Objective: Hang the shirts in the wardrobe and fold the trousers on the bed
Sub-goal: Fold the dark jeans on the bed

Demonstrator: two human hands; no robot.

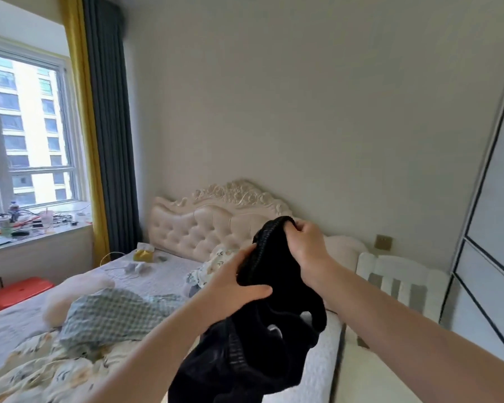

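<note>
Both hands hold a black garment [262, 330] above the bed [157, 274]: right hand [306, 242] pinches its ribbed edge, left hand [239, 286] grips it just below.

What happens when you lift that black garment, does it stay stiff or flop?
Probably floppy: the black garment sags in loose folds below the left hand and right hand. Likely light too, since a pinch at its top edge holds it up.
</note>
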